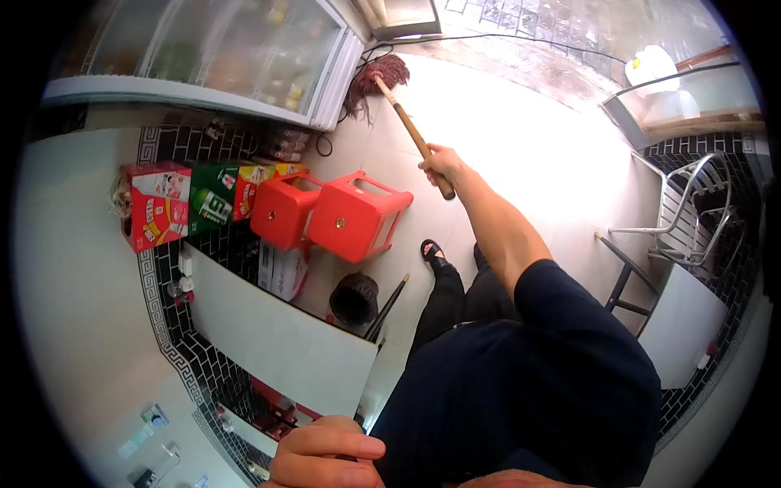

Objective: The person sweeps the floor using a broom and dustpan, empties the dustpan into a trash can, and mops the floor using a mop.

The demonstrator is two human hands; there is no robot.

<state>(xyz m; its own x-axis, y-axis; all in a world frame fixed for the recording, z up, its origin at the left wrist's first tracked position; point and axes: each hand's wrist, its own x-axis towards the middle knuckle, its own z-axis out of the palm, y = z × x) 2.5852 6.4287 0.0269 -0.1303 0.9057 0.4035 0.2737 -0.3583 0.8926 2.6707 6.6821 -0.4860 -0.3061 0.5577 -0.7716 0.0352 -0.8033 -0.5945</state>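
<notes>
My right hand (442,162) is wrapped round the wooden handle of a mop (409,126), close to the handle's upper end, with the arm stretched forward. The mop's dark red strands (389,71) lie on the floor beside the corner of a glass-fronted fridge (236,49), near a black cable. My left hand (325,454) is close to the camera at the bottom of the view, its fingers curled together. A small dark spot shows between those fingers; whether it is an object cannot be made out.
Two red plastic stools (346,215) stand left of my feet, beside drink cartons (213,199). Nearer are a dark bin (354,299) and a white table (268,325). On the right are a metal chair (691,211) and another table (683,325). A cable (504,37) crosses the doorway.
</notes>
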